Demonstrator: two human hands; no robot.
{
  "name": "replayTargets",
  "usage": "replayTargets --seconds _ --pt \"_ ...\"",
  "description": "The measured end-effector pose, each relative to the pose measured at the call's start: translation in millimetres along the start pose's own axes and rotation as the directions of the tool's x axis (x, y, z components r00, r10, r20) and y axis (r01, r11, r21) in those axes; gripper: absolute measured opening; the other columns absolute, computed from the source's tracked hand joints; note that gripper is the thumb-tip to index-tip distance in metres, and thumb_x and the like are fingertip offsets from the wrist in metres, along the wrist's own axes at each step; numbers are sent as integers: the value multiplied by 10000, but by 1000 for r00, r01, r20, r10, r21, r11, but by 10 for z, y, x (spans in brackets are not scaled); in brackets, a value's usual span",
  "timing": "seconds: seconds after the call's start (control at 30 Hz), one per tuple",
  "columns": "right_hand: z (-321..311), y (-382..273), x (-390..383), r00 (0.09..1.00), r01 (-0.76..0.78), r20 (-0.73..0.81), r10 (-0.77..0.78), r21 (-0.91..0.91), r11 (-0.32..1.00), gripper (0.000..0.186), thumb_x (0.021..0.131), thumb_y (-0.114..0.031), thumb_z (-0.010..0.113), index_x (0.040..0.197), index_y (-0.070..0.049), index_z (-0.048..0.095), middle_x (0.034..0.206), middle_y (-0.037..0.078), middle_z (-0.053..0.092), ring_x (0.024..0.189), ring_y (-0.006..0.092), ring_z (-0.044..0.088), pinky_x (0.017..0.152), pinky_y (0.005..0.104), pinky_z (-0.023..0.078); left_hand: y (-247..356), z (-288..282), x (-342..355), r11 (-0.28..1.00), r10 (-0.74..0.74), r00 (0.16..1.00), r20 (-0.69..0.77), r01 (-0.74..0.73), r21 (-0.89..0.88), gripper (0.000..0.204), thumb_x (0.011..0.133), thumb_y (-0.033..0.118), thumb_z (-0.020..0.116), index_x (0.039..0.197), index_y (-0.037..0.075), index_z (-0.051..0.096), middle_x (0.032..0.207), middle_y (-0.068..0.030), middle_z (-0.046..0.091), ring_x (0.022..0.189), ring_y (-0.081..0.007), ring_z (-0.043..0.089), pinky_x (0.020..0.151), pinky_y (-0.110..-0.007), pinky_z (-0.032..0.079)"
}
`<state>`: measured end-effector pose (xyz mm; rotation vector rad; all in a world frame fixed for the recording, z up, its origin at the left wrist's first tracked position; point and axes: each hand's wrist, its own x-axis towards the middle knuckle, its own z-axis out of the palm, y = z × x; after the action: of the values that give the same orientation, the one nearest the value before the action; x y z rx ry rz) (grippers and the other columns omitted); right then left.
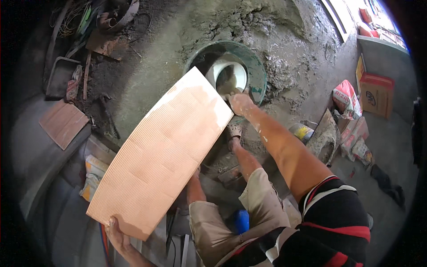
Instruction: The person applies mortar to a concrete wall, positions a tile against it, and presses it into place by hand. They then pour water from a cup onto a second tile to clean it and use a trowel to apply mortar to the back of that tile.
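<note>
My left hand point(116, 233) grips the lower left end of a long, peach-colored ribbed tile point(151, 160) held tilted, with a wet whitish patch at its upper right corner. My right hand point(241, 103) is closed at the mouth of a white pail point(240, 71) standing inside a green round tub point(260, 75), just beside that corner. The pail has murky liquid in it. What my right fingers hold is hidden. My forearm has pale splashes on it.
Wet mortar point(293, 49) lies heaped around the tub. At right are a cardboard box point(376, 95), torn sacks point(347, 100) and a metal can point(301, 131). At left are a loose brown tile point(63, 122), a dark tray point(62, 80) and wires. A raised ledge point(382, 44) runs upper right.
</note>
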<state>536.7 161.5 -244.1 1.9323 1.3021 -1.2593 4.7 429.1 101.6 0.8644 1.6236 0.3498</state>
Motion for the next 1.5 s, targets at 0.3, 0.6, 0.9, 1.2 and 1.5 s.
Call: replayTargets --seconds 0.3,0.6,0.9,1.2,1.5 --pt "-23 494 160 813 152 -578 72 329 932 305 1004 -336 520 1076 -69 647 1112 184 682 1054 408 643 891 487 514 -374 -22 850 992 -69 986 151 84 -89 522 946 191 714 1337 -66 484 1184 -140 622 1121 -247 616 927 -404 545" --pt "-701 -144 -1019 725 -12 -674 141 192 981 184 972 -254 536 966 -95 630 857 137 685 853 354 696 771 509 530 -652 -61 1156 955 -60 983 172 107 -277 473 879 99 765 1275 -30 540 1164 -122 652 1068 -222 644 925 -365 542" --pt "-1021 -136 -2304 727 -22 -679 104 128 992 287 930 -405 637 988 -130 697 968 58 721 1019 276 663 922 471 432 -933 406 1511 965 -13 971 239 75 -253 490 868 104 780 1293 -19 568 1166 -107 667 1076 -226 639 953 -368 518" --pt "-1089 -771 -2543 866 169 -489 -101 98 981 341 885 -491 650 999 -175 700 971 51 716 1012 256 678 943 482 420 -1194 930 1511 962 -13 972 234 76 -262 640 840 115 813 1375 -33 493 1273 -142 614 1176 -270 596 1027 -392 478" --pt "-841 -1101 -2469 866 169 -490 -102 93 981 332 882 -475 660 983 -161 701 892 64 716 946 282 698 916 510 447 -1170 881 1506 972 -7 965 261 68 -225 692 829 153 834 1389 -43 478 1311 -156 589 1211 -279 573 1041 -404 458"
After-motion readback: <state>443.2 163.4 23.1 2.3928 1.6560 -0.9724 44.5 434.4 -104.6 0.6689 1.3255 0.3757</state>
